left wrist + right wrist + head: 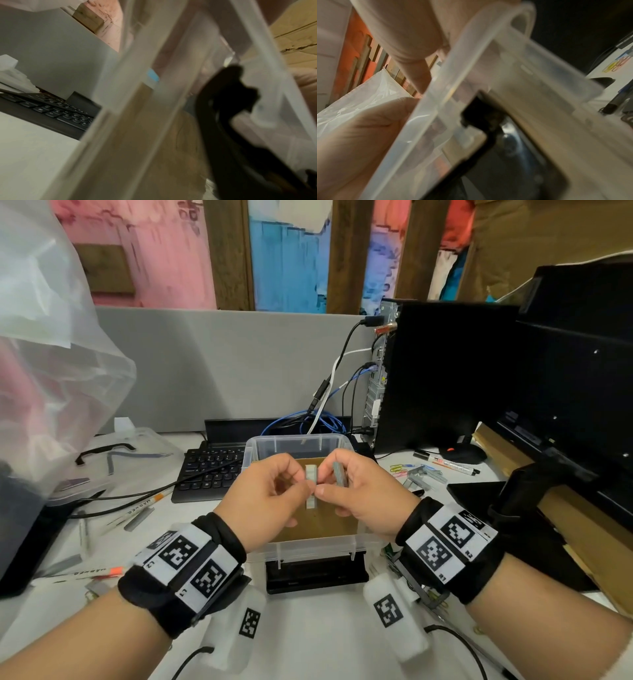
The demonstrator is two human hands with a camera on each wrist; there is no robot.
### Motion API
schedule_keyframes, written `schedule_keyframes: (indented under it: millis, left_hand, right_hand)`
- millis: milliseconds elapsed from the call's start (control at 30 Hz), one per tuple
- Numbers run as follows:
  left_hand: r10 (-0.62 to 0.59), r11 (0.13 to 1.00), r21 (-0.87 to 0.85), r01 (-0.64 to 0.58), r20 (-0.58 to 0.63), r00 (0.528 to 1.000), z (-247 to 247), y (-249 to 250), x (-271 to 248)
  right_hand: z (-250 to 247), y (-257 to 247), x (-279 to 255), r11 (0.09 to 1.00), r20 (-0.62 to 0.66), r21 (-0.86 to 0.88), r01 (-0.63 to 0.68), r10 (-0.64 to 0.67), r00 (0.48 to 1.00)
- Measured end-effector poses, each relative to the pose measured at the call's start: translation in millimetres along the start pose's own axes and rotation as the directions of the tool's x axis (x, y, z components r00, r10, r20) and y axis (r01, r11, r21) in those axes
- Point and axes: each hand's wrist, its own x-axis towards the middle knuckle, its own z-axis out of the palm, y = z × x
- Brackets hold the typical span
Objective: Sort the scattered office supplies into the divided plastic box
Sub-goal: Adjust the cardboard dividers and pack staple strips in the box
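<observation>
Right now both hands hover over the clear plastic box (299, 444), which serves as the landmark for everything else. Left hand (270, 501) pinches a pale strip of staples (311, 486) between thumb and fingertips, upright above the middle of the box; the right hand (363, 494) touches the same strip with thumb and forefinger while its curled fingers hold a second, greyer staple strip (340, 474) just beside the first. Both wrist views are blurred by the box wall, so I judge the grip from the head view alone.

What could go wrong — staple strips are brittle, and a bend between the two pinches would probably snap one and scatter pieces over the brown cardboard (325, 518) lining the box floor. With two strips in one hand, the greyer one may slip loose as the fingers shift. I cannot make out the dividers, so a drop could land in the wrong section.

Room to move is open straight down into the box. Its near rim sits close beneath both wrists, and a low sweep toward the body would catch it. Left of the box a keyboard (209, 470) and a black cable (137, 496) crowd the desk; right of it lie more loose staples (424, 475), coloured paper clips (399, 469) and a marker (452, 464), with a computer tower (445, 371) behind.
</observation>
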Motion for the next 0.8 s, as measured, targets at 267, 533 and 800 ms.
schedule_keyframes:
  millis: [267, 533, 800]
  left_hand:
    - [-0.059, 0.998, 0.002, 0.059, -0.022, 0.998, -0.9, 2.7, -0.3]
    - [-0.084, 0.996, 0.035, 0.084, 0.004, 0.996, -1.5, 8.5, -3.5]
    - [-0.038, 0.996, 0.079, 0.032, 0.078, 0.996, -0.7, 8.4, -3.9]
  right_hand:
    - [-3.9, 1.2, -2.7, 0.958, -0.076, 0.287, 0.020, 0.002, 0.997]
    - [-9.2, -3.3, -4.8, 0.982, -0.221, 0.094, 0.164, -0.140, 0.965]
    - [-14.2, -10.5, -1.1, 0.955, -0.145, 0.283, 0.092, -0.052, 0.988]
